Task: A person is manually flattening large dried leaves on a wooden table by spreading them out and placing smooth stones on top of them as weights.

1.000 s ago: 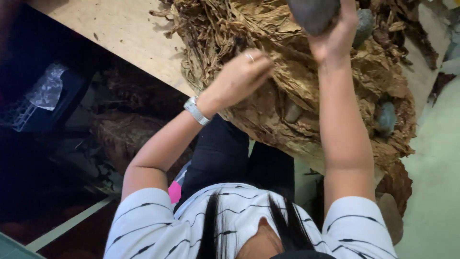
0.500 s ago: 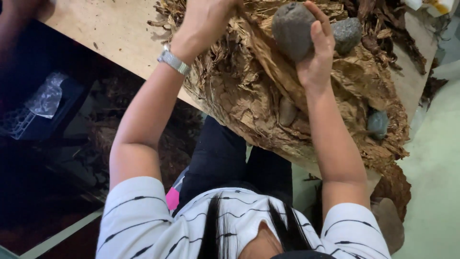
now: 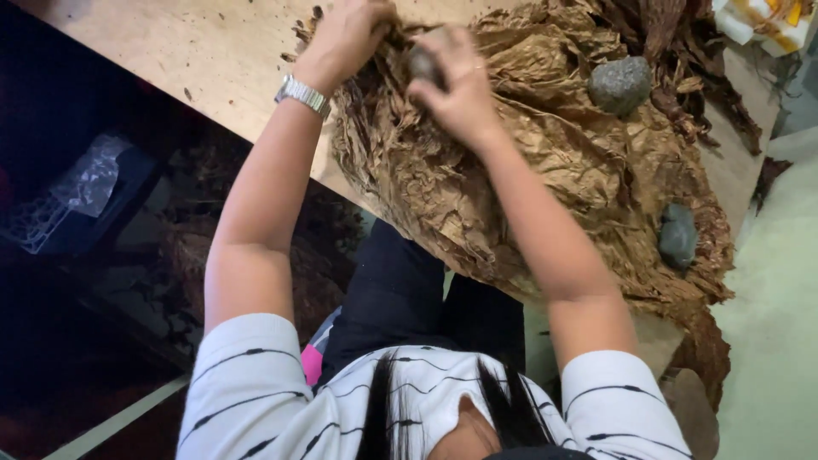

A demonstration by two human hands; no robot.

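The right hand [image 3: 456,85] is curled tight around a dark stone [image 3: 422,64], pressing it onto the pile of dried brown leaves [image 3: 528,170]. The left hand [image 3: 349,34] is closed on the leaves at the pile's far left edge — a watch [image 3: 302,94] on its wrist. The pile overhangs the table [image 3: 213,60] edge near the person; bare wood lies open to the left. Three stones show — two more rest on the leaves, a rough grey one [image 3: 619,83] and a smooth one [image 3: 679,236].

— What differs from a second ago?
— The right hand [image 3: 460,89], then raised with a grey stone [image 3: 423,64], is now down on the dried leaf pile [image 3: 528,170], stone half hidden under its fingers.
— And the other?
— The left hand [image 3: 345,38] has moved from the pile's near side to its far left edge, gripping leaves.
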